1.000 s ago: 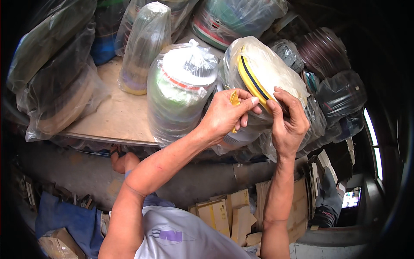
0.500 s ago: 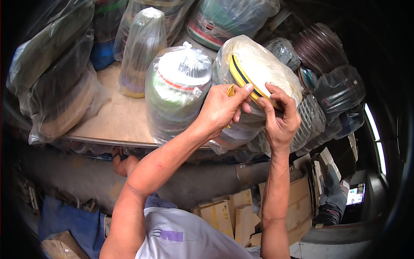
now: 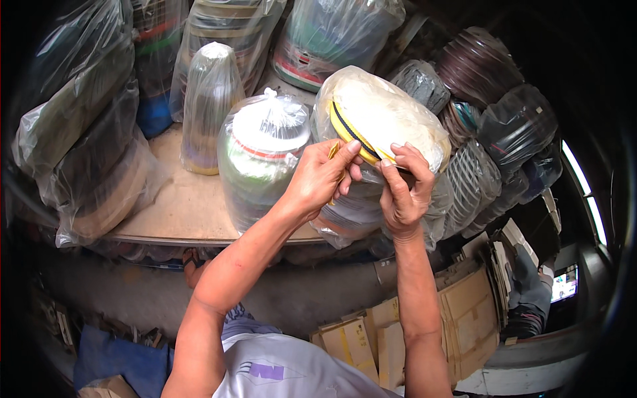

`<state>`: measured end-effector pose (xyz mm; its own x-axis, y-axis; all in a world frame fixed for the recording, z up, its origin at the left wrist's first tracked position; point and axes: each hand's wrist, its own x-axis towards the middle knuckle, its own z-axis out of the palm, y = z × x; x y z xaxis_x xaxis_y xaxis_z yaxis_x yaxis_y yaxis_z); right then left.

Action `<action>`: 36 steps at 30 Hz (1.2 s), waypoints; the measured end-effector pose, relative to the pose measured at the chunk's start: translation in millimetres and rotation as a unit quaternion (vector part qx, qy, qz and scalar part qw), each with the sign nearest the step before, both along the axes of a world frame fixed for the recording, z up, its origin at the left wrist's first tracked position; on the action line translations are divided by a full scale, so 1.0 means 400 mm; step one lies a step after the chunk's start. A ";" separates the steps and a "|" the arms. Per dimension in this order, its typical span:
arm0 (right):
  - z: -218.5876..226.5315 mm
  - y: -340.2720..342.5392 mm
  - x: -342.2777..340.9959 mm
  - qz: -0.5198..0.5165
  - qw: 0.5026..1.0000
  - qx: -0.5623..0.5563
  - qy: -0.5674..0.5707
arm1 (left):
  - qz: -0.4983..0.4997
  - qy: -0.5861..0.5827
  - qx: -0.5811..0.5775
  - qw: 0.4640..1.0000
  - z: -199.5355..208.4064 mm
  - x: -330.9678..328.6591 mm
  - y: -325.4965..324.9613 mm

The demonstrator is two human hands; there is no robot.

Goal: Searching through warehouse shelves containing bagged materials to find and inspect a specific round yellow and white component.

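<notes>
At the edge of the bagged white bundle [image 3: 385, 106], the yellow black-striped band [image 3: 346, 125], presumably light, pliable and best pinched flat, is grasped by the left hand [image 3: 322, 176]'s fingers; the right hand [image 3: 406, 191]'s grip cannot be told.

Tied bag [image 3: 262, 156] on the tabletop [image 3: 189, 207], left of the strap [image 3: 349, 128]

1 yellow band [image 3: 350, 126] | on band: 1 left hand [image 3: 322, 176], 1 right hand [image 3: 406, 192] | band-left: 1 knotted bag [image 3: 260, 176] | band-right: 1 screen [image 3: 565, 284]
</notes>
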<state>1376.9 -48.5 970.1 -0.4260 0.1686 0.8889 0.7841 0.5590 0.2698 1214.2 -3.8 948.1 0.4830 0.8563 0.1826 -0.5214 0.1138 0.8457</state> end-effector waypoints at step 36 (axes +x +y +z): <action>-0.002 -0.005 -0.029 -0.031 0.999 -0.001 0.040 | 0.018 0.009 -0.003 1.000 -0.006 -0.003 0.001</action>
<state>1365.4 -50.6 969.2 -0.3433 0.1942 0.9189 0.8358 0.5096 0.2045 1212.9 -3.5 945.5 0.4551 0.8744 0.1683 -0.5097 0.1008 0.8544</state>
